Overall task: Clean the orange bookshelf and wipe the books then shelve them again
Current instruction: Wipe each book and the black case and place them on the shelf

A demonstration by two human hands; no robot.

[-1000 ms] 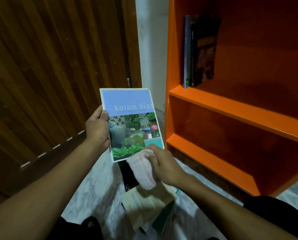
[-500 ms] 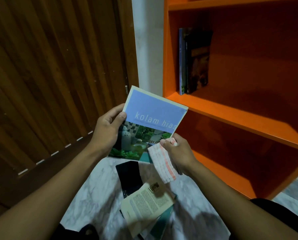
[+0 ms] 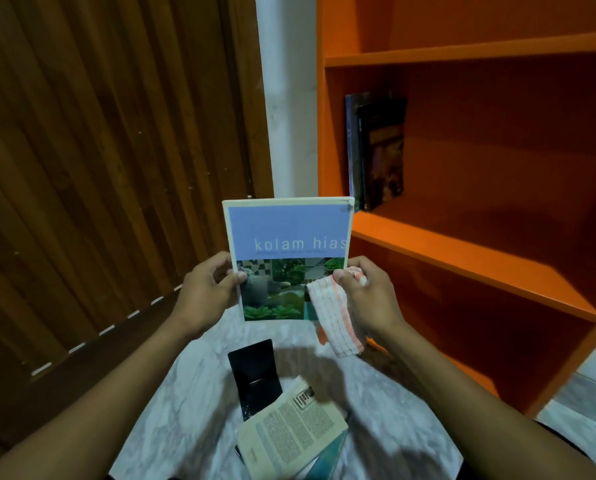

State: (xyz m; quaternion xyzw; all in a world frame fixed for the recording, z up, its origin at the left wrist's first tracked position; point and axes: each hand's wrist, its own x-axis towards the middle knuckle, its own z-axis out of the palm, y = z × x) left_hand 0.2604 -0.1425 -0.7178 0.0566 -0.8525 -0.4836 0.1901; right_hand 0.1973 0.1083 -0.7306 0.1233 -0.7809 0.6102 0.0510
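Note:
I hold the "kolam hias" book, blue on top with a garden photo below, upright in front of me. My left hand grips its left edge, thumb on the cover. My right hand pinches its right edge together with a white and orange striped cloth that hangs down over the cover's lower right corner. The orange bookshelf stands to the right. Two dark books stand upright at the left end of its middle shelf.
On the marble floor below my hands lies a pile of books: a black one, a cream one back cover up, a teal one beneath. A brown wooden door fills the left. A white wall strip separates door and shelf.
The book went from tilted to upright and facing me, and rose slightly. My right hand moved with the cloth from the lower cover to the book's right edge. The view tilted up.

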